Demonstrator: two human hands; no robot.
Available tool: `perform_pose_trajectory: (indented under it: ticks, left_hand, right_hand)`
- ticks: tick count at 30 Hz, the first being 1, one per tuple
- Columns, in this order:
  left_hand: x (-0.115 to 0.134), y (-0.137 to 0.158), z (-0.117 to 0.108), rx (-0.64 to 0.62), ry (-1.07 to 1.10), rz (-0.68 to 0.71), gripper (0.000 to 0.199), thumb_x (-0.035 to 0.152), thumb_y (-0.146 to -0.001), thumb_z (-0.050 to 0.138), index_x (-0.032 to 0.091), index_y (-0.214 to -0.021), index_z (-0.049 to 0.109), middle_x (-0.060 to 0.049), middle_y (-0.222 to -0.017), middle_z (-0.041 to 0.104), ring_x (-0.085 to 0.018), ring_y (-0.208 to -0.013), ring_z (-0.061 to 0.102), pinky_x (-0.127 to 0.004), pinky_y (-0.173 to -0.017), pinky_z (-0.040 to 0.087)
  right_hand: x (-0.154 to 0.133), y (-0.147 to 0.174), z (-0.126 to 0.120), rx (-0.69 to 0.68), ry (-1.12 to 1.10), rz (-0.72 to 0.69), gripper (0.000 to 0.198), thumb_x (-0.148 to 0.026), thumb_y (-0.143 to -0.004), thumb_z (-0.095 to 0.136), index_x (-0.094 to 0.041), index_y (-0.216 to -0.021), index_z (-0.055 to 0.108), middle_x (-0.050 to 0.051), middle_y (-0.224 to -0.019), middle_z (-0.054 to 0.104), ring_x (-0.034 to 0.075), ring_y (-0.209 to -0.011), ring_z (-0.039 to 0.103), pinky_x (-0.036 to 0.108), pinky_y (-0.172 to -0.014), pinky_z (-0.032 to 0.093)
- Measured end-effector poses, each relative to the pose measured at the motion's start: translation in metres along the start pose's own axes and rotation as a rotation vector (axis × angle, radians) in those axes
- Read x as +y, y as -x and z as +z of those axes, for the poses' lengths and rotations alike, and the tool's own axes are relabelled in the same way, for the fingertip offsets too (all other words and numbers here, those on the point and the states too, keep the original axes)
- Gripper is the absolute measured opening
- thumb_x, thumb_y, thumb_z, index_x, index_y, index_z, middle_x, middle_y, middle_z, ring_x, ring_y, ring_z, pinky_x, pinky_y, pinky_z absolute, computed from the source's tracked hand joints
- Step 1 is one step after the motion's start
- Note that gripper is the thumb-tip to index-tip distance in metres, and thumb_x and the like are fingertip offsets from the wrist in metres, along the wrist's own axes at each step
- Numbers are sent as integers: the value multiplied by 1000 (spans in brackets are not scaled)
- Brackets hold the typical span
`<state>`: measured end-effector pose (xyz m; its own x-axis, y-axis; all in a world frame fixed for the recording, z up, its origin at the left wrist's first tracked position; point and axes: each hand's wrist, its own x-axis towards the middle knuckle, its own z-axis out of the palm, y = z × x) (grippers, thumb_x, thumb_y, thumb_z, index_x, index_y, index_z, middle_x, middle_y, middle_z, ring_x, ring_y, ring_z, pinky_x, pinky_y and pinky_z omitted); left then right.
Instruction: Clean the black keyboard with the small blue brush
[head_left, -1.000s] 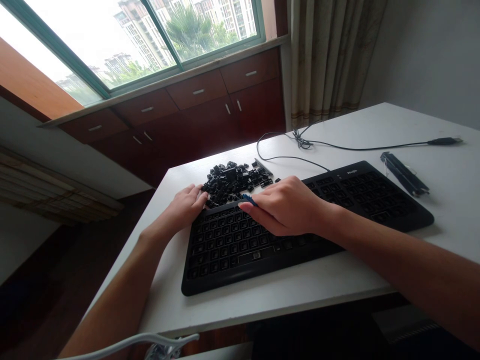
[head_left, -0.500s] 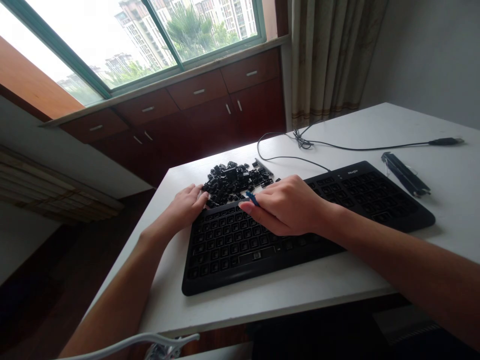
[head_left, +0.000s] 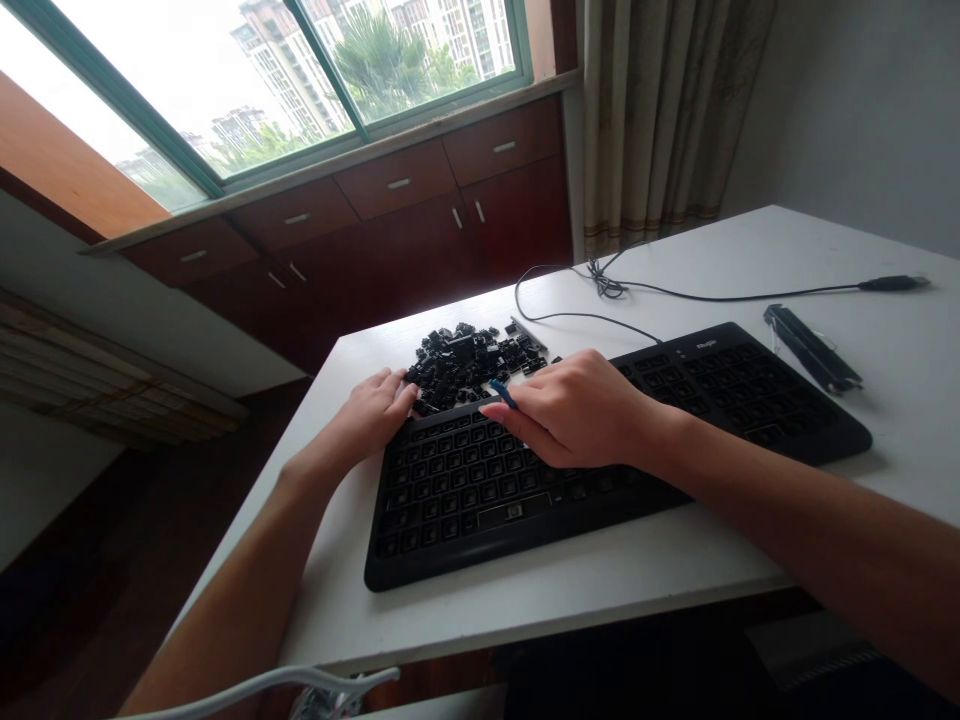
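White table [head_left: 465,600]: smooth, flat, straight-edged, somewhat glossy.
Black keyboard [head_left: 487,490]: lies aslant on the tabletop, partly hidden beneath the right hand [head_left: 581,415]; matte plastic with rounded corners, bared to rows of square wells. Apparently at the stage of working over these exposed wells.
Cable [head_left: 739,297]: thin and black, bunched in a knot, then nearly straight to the plug.
Keycap heap [head_left: 461,355]: piled loosely just behind the far left part of the keyboard; small, hard, blocky, jumbled.
Right hand: above the keyboard's middle, closed in a pinch of thumb and bent forefinger around a blue tool [head_left: 502,393].
Left hand [head_left: 375,405]: at the heap's near left side, fingers loosely bent; cannot tell whether gripping anything.
Dark bars [head_left: 810,350]: long, narrow, beside the keyboard's right end.
Blue tool: slim, slanted near the far key rows; cannot tell whether touching. Probably calls for light, steady strokes, clear of the heap.
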<state>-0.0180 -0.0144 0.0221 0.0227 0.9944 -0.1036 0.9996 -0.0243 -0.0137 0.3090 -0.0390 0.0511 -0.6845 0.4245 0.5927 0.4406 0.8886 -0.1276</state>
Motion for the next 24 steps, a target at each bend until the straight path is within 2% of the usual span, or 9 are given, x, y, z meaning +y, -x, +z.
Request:
perform_pose_trajectory:
  ticks: [3, 8, 11, 14, 18, 24]
  left_hand:
    - [-1, -1, 1, -5, 12, -7, 74, 53, -94, 17, 4, -145, 40, -20, -153, 44, -31, -148, 27, -47, -119, 23]
    - [-2, -1, 2, 11, 6, -2, 72, 54, -94, 18, 9, -145, 41, -17, -151, 46, -31, -147, 29, -48, -118, 24]
    - [-1, -1, 1, 10, -2, -1, 74, 53, -94, 18, 6, -146, 41, -18, -150, 46, -32, -147, 29, -48, -118, 24]
    - [0, 0, 0, 2, -6, -7, 75, 53, -94, 18, 3, -147, 39, -20, -152, 44, -31, -147, 29, -46, -119, 24]
    - [0, 0, 0, 11, 13, -7, 73, 54, -94, 19, 8, -146, 41, -17, -152, 45, -31, -147, 30, -47, -118, 24]
    - [-3, -1, 2, 15, 14, -2, 73, 53, -93, 19, 7, -144, 43, -18, -153, 44, -33, -147, 29, -48, -118, 25]
  right_hand:
    - [0, 0, 0, 4, 6, 7, 53, -44, -104, 29, -16, -70, 59, -1, -56, 57, 9, -49, 44, 28, -51, 18]
    - [-1, 0, -1, 53, -28, -7, 52, -43, -104, 32, -16, -67, 58, -3, -54, 54, 8, -47, 41, 27, -51, 18]
    - [-1, 0, -1, 78, -46, -16, 52, -42, -103, 34, -17, -64, 56, -4, -51, 50, 8, -46, 38, 26, -50, 17]
    - [-1, 0, -2, 72, -63, -30, 52, -43, -103, 34, -17, -63, 55, -4, -51, 48, 7, -46, 36, 26, -50, 17]
    - [-1, 0, -2, 49, -74, -43, 54, -43, -103, 32, -16, -62, 54, -4, -50, 46, 7, -46, 34, 26, -50, 16]
    - [-1, 0, -2, 31, -65, -26, 53, -42, -103, 32, -16, -63, 55, -3, -52, 49, 7, -47, 36, 27, -50, 17]
